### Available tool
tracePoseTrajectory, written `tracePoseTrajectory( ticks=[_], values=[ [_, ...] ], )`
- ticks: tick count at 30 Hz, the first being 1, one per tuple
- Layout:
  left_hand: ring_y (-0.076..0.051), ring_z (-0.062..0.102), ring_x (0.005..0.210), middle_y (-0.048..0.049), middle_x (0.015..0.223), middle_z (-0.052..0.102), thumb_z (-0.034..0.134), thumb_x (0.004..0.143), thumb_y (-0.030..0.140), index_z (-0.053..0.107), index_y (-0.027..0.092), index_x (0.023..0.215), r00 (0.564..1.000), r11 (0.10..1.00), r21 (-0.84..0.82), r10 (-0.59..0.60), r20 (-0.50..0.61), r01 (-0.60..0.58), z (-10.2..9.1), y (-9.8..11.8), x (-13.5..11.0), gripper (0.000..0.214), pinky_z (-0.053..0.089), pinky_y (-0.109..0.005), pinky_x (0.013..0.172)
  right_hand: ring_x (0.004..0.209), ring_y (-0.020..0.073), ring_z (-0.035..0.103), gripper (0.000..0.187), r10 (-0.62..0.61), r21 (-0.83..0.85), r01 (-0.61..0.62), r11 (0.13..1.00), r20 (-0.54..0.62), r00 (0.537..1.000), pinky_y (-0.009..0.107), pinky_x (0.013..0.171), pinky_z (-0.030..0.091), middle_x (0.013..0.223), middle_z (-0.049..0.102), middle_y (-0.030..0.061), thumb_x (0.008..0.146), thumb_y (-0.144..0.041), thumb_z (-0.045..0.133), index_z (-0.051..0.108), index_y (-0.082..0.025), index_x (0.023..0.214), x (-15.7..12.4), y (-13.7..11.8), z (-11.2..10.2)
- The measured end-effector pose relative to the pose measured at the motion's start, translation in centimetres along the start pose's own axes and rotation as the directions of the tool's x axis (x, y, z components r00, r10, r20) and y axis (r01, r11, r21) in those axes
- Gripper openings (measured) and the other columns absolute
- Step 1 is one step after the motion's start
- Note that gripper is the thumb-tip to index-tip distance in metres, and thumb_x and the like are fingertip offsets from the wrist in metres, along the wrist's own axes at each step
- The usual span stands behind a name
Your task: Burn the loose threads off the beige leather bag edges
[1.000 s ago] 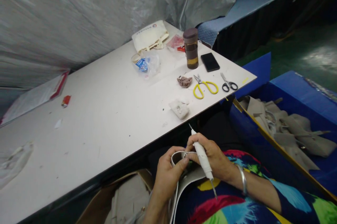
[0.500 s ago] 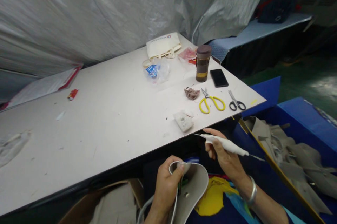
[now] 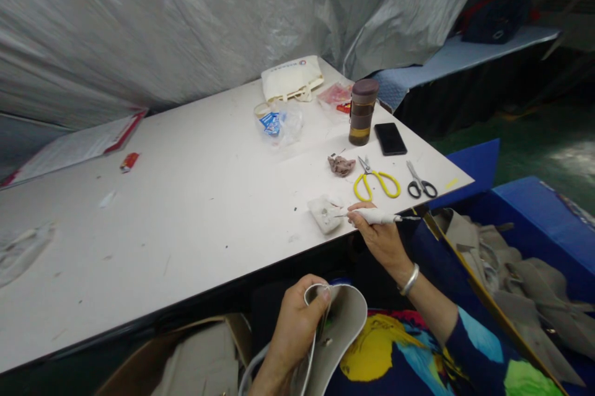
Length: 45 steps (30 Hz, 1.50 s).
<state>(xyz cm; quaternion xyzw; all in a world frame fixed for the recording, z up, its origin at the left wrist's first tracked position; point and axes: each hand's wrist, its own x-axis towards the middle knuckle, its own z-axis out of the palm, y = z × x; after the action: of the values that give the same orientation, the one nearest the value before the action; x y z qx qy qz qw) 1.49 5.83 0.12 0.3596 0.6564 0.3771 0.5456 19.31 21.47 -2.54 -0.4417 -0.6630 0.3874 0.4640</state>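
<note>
Low at the table's front edge, my left hand (image 3: 297,318) pinches the rim of a beige leather-like bag piece (image 3: 341,328), which is curled open and has a small metal stud inside. My right hand (image 3: 383,244) is closed round a white-wrapped tool (image 3: 374,216) with a thin metal tip at each end. Its left tip reaches a small whitish pad (image 3: 324,215) near the table edge; whether it touches I cannot tell. Just beyond lie yellow-handled scissors (image 3: 377,179), black-handled scissors (image 3: 421,185) and a crumpled brown scrap (image 3: 341,165).
On the white table (image 3: 186,210) stand a brown bottle (image 3: 363,112), a black phone (image 3: 390,139), a clear plastic bag (image 3: 288,124) and a cream tote bag (image 3: 290,80). A blue bin (image 3: 534,198) of beige pieces is at right. A cardboard box (image 3: 144,359) sits at lower left.
My right hand has moved up and left with the tool, bringing its tip from the table edge to the whitish pad. My left hand keeps its hold on the bag piece.
</note>
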Motion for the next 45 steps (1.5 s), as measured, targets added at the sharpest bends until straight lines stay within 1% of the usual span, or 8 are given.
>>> tracePoseTrajectory(
  ticks=[4, 13, 21, 35, 38, 41, 43, 45],
  values=[
    [-0.015, 0.05, 0.065, 0.0017, 0.067, 0.058, 0.072, 0.081, 0.03, 0.069, 0.017, 0.082, 1.0, 0.999, 0.042, -0.018, 0.0, 0.018, 0.3, 0.1, 0.1, 0.014, 0.039, -0.025, 0.063, 0.083, 0.0221, 0.068, 0.027, -0.039, -0.02, 0.039, 0.999, 0.016, 0.999, 0.035, 0.083, 0.052, 0.087, 0.071, 0.0053, 0.102, -0.045, 0.06, 0.067, -0.019, 0.099, 0.3, 0.0, 0.3],
    [-0.015, 0.049, 0.066, 0.0019, 0.068, 0.058, 0.071, 0.08, 0.031, 0.067, 0.017, 0.082, 1.0, 0.999, 0.033, -0.029, 0.002, 0.029, 0.1, 0.1, 0.0, 0.014, 0.039, -0.025, 0.063, 0.077, 0.0208, 0.067, 0.028, -0.046, -0.083, 0.051, 0.995, 0.062, 0.997, 0.032, 0.077, 0.051, 0.084, 0.07, 0.0035, 0.102, -0.047, 0.061, 0.067, -0.019, 0.099, 0.7, 0.9, 0.5],
    [-0.014, 0.048, 0.062, 0.0033, 0.064, 0.055, 0.074, 0.075, 0.031, 0.067, 0.017, 0.078, 0.999, 0.998, -0.032, -0.047, -0.012, 0.047, -0.1, 0.5, -0.1, 0.016, 0.038, -0.025, 0.061, 0.086, 0.0235, 0.071, 0.03, -0.065, -0.174, 0.095, 0.98, 0.174, 0.983, 0.033, 0.081, 0.051, 0.097, 0.074, 0.0063, 0.103, -0.05, 0.057, 0.067, -0.022, 0.102, 1.3, 0.2, 0.9],
    [-0.014, 0.053, 0.063, 0.0012, 0.066, 0.063, 0.077, 0.072, 0.032, 0.071, 0.015, 0.08, 0.998, 0.998, -0.047, -0.046, -0.042, 0.044, -0.2, -0.6, 0.2, 0.019, 0.04, -0.025, 0.061, 0.081, 0.0234, 0.07, 0.029, -0.059, -0.23, 0.096, 0.968, 0.16, 0.985, 0.033, 0.078, 0.05, 0.091, 0.074, 0.0059, 0.101, -0.05, 0.062, 0.069, -0.022, 0.1, 1.4, -0.1, 1.3],
    [-0.014, 0.053, 0.062, 0.0009, 0.066, 0.064, 0.078, 0.072, 0.033, 0.072, 0.015, 0.08, 0.998, 0.998, -0.056, -0.04, -0.051, 0.037, -0.2, -1.2, 0.3, 0.02, 0.04, -0.025, 0.06, 0.083, 0.0239, 0.069, 0.029, -0.091, -0.205, 0.104, 0.973, 0.073, 0.993, 0.034, 0.08, 0.051, 0.094, 0.074, 0.0072, 0.1, -0.049, 0.063, 0.069, -0.021, 0.098, 1.0, -0.3, 0.9],
    [-0.015, 0.054, 0.062, 0.0004, 0.067, 0.065, 0.079, 0.072, 0.034, 0.072, 0.015, 0.081, 0.998, 0.997, -0.071, -0.046, -0.046, 0.042, -0.2, -1.4, 0.3, 0.022, 0.041, -0.025, 0.061, 0.078, 0.0222, 0.066, 0.031, -0.044, -0.082, 0.044, 0.996, 0.005, 0.999, 0.034, 0.078, 0.052, 0.085, 0.071, 0.0058, 0.101, -0.049, 0.061, 0.068, -0.02, 0.094, -0.4, -1.4, 0.2],
    [-0.015, 0.055, 0.062, 0.0003, 0.067, 0.065, 0.078, 0.072, 0.035, 0.072, 0.015, 0.08, 0.998, 0.996, -0.077, -0.052, -0.035, 0.049, -0.1, -1.1, 0.2, 0.022, 0.041, -0.025, 0.061, 0.067, 0.0191, 0.062, 0.034, 0.074, 0.08, -0.082, 0.993, 0.106, 0.992, 0.032, 0.069, 0.051, 0.072, 0.066, 0.0022, 0.103, -0.051, 0.057, 0.067, -0.02, 0.091, -2.0, -2.3, -0.1],
    [-0.015, 0.054, 0.062, 0.0004, 0.066, 0.064, 0.078, 0.073, 0.034, 0.071, 0.016, 0.079, 0.998, 0.996, -0.077, -0.055, -0.02, 0.054, 0.0, -0.6, 0.2, 0.02, 0.042, -0.025, 0.061, 0.063, 0.0177, 0.061, 0.036, 0.173, 0.206, -0.23, 0.951, 0.264, 0.949, 0.03, 0.062, 0.05, 0.068, 0.064, 0.0008, 0.102, -0.053, 0.059, 0.067, -0.02, 0.09, -3.7, -3.1, -0.4]
  ],
)
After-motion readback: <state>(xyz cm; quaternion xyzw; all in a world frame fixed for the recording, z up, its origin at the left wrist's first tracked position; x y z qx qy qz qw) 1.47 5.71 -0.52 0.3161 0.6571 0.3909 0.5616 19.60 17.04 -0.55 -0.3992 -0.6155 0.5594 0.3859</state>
